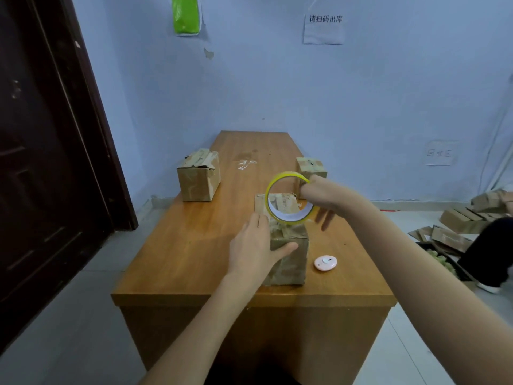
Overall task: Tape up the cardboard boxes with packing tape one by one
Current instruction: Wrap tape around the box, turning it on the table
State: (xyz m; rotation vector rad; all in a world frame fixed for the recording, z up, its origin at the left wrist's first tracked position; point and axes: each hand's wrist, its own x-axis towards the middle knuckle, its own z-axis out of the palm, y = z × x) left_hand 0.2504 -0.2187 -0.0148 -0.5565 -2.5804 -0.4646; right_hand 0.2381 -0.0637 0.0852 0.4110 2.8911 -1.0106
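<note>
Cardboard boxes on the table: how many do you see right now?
3. One near box under the left hand, one at the far left, one at the far right, partly hidden behind the right hand.

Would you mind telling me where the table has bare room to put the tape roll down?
Bare wood lies left of the near box, toward the table edge, and between the far-left box and far-right box. Right of the near box is crowded: pink disc, right hand holding the tape roll.
</note>
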